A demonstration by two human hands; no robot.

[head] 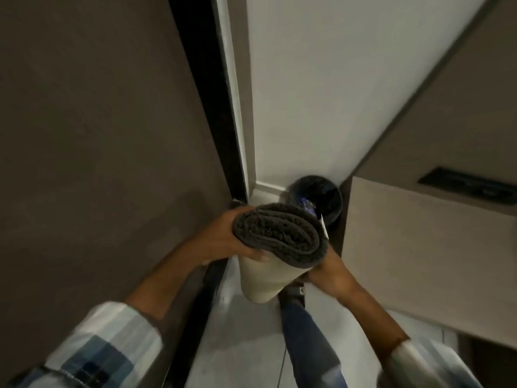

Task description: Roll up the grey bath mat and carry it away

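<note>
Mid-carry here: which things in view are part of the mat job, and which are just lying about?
Part of the job:
- rolled grey bath mat with cream backing
- left hand, gripping the roll
- right hand, supporting it from beneath

Just lying about:
- round black waste bin on the floor, with a plastic bottle inside
- beige cabinet

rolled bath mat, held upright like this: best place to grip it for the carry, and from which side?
Grip the smooth cream backing on the barrel of the rolled bath mat, just below the grey spiral end, coming in from both sides. It is a soft upright cylinder, so opposed palms keep the coil from unwinding. The left hand and right hand sit about there now, left-hand fingers wrapped across the front.
</note>
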